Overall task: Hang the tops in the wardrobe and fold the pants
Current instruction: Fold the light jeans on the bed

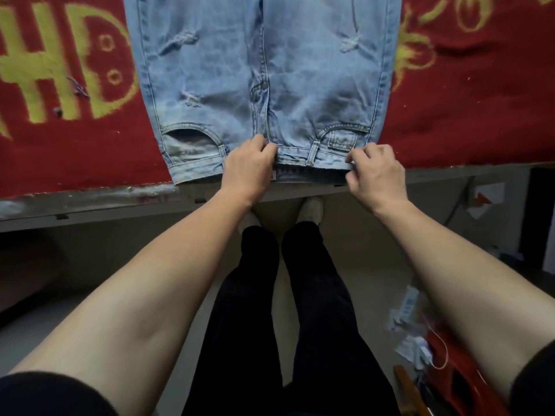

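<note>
Light-blue ripped jeans (264, 70), spread flat front-up (fly closed), waistband at near edge

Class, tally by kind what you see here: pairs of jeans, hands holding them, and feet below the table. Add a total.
Jeans: 1
Hands: 2, left hand, right hand
Feet: 2, left foot, right foot
Total: 5

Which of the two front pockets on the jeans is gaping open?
The left pocket of the jeans, beside the left hand: its mouth gapes, showing the lining. The right pocket, by the right hand, lies flat.
</note>
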{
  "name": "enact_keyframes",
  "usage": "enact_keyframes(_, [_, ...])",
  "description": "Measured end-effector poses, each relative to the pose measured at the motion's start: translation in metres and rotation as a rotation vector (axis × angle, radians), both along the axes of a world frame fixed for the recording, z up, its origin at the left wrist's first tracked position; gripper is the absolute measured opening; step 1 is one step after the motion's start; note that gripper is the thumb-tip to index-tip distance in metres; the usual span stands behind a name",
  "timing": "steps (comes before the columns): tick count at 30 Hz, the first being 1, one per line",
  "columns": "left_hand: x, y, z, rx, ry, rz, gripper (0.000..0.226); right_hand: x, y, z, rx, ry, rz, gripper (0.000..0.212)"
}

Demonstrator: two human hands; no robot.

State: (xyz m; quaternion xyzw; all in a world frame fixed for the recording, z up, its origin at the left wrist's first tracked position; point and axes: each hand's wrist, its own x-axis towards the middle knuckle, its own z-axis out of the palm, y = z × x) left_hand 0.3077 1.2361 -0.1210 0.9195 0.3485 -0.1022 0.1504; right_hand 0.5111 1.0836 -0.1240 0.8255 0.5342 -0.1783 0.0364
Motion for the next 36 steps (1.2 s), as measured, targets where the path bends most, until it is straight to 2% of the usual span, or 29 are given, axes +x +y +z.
enact_keyframes(2, [-0.001,-0.007,0.007,-0.006,-0.039,0.014,0.008,0.003,-0.007,0.002,0.068,-0.002,0.033,0.015])
enact_keyframes(4, [-0.008,-0.019,0.013,-0.046,-0.090,-0.012,0.015,0.003,-0.014,0.004,0.092,-0.001,0.090,0.013])
enact_keyframes(8, [-0.032,-0.045,0.013,-0.218,0.052,-0.018,0.007,0.010,-0.012,0.005,-0.053,0.103,0.114,0.015])
enact_keyframes(11, [-0.031,-0.043,0.009,-0.093,0.053,0.061,0.012,0.023,0.001,0.003,-0.237,0.194,0.158,0.021])
enact_keyframes(15, [0.000,-0.016,-0.001,0.065,-0.028,0.003,0.030,0.033,0.009,0.000,-0.306,0.253,0.192,0.025])
enact_keyframes(19, [0.019,-0.001,-0.004,0.004,0.001,-0.018,0.013,0.033,0.005,-0.001,-0.247,0.276,0.159,0.020])
enact_keyframes(23, [0.017,-0.015,0.004,0.046,-0.118,0.066,0.012,0.027,-0.001,0.000,-0.116,0.252,0.205,0.014])
enact_keyframes(25, [0.010,-0.025,0.003,-0.035,0.006,0.062,0.009,0.027,0.002,0.002,-0.225,0.263,0.283,0.014])
enact_keyframes(27, [0.006,-0.030,-0.001,-0.161,0.196,0.055,0.010,0.033,0.016,0.004,-0.418,0.318,0.343,0.018])
enact_keyframes(28, [0.007,-0.030,-0.003,-0.176,0.233,0.061,0.012,0.038,0.026,0.006,-0.505,0.366,0.329,0.019])
enact_keyframes(30, [0.017,-0.029,-0.001,-0.186,0.257,0.103,0.019,0.050,0.046,0.010,-0.575,0.542,0.108,0.021])
enact_keyframes(31, [0.024,-0.029,0.000,-0.192,0.258,0.125,0.024,0.058,0.055,0.011,-0.522,0.600,-0.047,0.023])
enact_keyframes(33, [0.040,-0.030,0.002,-0.196,0.207,0.150,0.029,0.075,0.070,0.009,-0.302,0.545,-0.307,0.030])
enact_keyframes(36, [0.069,-0.042,0.007,-0.222,-0.007,0.144,0.026,0.102,0.090,0.002,0.012,0.443,-0.692,0.024])
